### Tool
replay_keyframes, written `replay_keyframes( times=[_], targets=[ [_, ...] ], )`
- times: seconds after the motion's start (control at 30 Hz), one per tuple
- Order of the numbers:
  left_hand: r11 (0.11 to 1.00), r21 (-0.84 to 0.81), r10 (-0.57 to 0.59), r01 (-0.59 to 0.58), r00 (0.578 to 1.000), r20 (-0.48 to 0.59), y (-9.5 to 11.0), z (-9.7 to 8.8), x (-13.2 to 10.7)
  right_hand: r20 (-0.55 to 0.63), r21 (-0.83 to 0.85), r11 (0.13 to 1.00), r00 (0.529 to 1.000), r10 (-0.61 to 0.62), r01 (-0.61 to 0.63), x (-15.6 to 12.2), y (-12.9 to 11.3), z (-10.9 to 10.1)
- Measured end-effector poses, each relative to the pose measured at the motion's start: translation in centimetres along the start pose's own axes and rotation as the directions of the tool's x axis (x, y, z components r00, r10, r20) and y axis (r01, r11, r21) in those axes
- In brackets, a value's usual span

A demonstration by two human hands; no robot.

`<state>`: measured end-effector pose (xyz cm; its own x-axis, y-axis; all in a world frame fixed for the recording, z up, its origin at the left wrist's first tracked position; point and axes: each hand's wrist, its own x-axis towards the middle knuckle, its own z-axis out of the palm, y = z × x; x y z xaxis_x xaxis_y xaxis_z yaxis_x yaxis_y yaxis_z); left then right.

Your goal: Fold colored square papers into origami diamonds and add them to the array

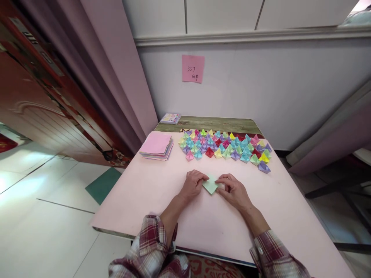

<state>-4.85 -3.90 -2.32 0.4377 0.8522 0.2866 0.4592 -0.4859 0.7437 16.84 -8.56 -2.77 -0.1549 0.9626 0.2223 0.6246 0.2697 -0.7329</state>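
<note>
One stack of square sheets (157, 146), pink on top, lies beyond and left of the grip. The left hand (193, 184) presses curled fingertips onto the left corner of one pale green paper (210, 185), a small flat folded piece, pointed at its near end, lying on the pink table (139, 197). Beyond the grip sit several dozen folded paper shapes (224, 148), too many to count exactly. The right hand (235, 190) clamps the paper's right edge.

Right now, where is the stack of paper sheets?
Head view: the paper stack lies on the table, left of the folded pieces, beyond the left hand.
</note>
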Motion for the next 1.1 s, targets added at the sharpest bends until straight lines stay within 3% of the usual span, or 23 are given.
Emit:
replay_keyframes(
  times=[0.3, 0.57, 0.83, 1.1],
  targets=[
    [0.998, -0.026, -0.055, 0.055, 0.998, 0.021, 1.4, -0.9, 0.3, -0.077, -0.054, 0.996, 0.995, 0.063, -0.067, 0.7, 0.1, 0.4],
    [0.996, 0.036, -0.077, 0.077, 0.997, 0.011, 0.7, -0.1, 0.4, -0.071, -0.103, 0.982, 0.986, 0.149, -0.156, 1.5, -0.3, 0.4],
    [0.992, 0.082, -0.09, 0.091, 0.996, -0.022, 0.7, 0.2, 0.4, 0.129, 0.023, 0.998, 0.99, 0.055, -0.059, 0.7, -0.3, -0.8],
    [0.99, 0.113, -0.084, 0.087, 0.996, -0.038, 0.7, 0.3, 0.3, 0.036, -0.072, 0.997, 0.998, 0.043, -0.041, 0.7, 0.2, 0.0]
  ],
)
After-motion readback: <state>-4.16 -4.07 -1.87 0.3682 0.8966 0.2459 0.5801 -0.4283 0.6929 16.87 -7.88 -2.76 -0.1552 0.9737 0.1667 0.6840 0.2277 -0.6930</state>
